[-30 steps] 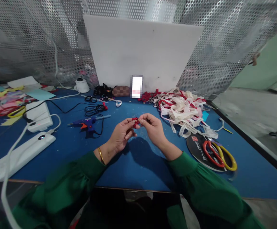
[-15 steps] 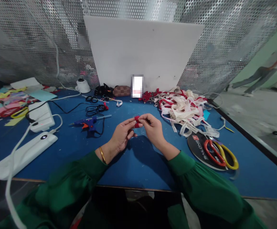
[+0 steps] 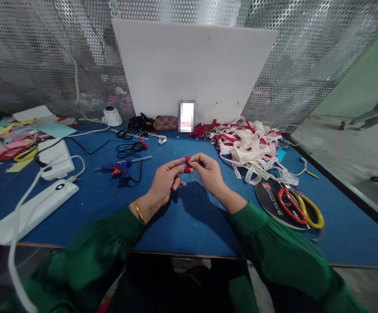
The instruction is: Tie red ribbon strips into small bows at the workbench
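Between my two hands is a small red ribbon bow (image 3: 187, 169), held just above the blue table (image 3: 189, 234). My left hand (image 3: 166, 180) pinches its left side between thumb and forefinger, the other fingers loosely curled below. From the other side my right hand (image 3: 208, 174) pinches it too, with thumb and fingertips at its middle. The fingertips cover much of the bow. Left of my hands lies a blue glue gun (image 3: 120, 167) with an orange trigger and a glue stick in its back.
White and red ribbons (image 3: 247, 148) pile up at the back right. Scissors with red and yellow handles (image 3: 301, 208) rest on a black round card (image 3: 269, 204). Left are a white power strip (image 3: 34, 213), cables and coloured sheets (image 3: 57, 128). A phone (image 3: 187, 116) leans against a white board (image 3: 195, 69).
Both hands keep their pinch on the red bow and have barely shifted. At the far right, the walking person has moved mostly out of view.
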`<state>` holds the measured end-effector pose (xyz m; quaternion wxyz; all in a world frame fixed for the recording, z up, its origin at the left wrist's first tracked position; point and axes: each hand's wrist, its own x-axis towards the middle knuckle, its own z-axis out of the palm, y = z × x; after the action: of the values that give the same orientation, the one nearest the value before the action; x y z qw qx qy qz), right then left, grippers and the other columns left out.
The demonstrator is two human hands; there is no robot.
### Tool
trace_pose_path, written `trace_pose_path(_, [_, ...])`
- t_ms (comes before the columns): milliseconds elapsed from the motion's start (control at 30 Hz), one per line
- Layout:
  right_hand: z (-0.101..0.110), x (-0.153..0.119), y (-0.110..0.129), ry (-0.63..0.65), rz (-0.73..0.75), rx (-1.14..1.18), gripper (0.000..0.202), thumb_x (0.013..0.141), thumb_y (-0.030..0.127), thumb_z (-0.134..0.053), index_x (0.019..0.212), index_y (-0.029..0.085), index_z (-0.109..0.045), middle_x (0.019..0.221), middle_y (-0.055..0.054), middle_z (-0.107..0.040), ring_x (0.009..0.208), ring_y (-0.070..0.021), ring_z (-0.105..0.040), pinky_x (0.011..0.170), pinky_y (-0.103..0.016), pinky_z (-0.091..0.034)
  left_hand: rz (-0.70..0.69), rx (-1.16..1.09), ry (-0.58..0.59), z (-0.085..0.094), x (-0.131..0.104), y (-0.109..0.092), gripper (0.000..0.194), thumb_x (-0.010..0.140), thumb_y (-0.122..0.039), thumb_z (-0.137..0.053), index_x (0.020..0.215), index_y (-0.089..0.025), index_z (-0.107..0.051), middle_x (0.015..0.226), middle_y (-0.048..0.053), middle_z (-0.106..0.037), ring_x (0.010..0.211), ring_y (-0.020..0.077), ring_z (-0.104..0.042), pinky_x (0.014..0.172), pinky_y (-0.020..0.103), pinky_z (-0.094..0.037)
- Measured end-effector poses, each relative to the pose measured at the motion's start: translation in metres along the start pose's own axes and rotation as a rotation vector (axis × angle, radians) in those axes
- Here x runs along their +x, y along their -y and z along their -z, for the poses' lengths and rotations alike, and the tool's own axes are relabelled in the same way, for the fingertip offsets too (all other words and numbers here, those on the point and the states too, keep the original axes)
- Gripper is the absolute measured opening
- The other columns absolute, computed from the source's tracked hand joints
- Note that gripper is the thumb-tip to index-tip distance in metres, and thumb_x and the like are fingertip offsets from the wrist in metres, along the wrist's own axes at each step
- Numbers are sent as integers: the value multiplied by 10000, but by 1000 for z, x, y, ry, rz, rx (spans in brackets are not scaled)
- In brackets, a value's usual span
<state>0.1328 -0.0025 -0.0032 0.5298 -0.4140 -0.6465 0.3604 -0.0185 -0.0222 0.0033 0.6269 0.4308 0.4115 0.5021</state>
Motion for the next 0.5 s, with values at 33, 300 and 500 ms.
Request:
trace_pose_path(33, [-1,0,0,4,-19,31,58,827,233,-573,784,200,-596,641,30,-602,621,-129,-563,635,-260,-434,7,-13,-5,0,0,0,381,788,-253,-655,1143,-115,-662,867,74,-752,303,-3,-358,519,243,-519])
trace_pose_path(300, [-1,-1,0,7,-45,21,75,822,236,-563,780,192,-608,683,16,-647,658,-131,-601,670,-266,-456,-174,241,-81,-3,-3,2,402,806,-315,-648,1162,-127,-662,826,57,-751,308,27,-432,529,243,-509])
trace_pose_path(500, [-1,-2,0,-4,-35,-158,77,826,219,-578,796,193,-644,677,8,-673,615,-136,-589,611,-255,-437,-226,367,-61,-1,-4,4,424,818,-336,-631,1207,-168,-645,692,6,-711,327,60,-467,398,204,-405])
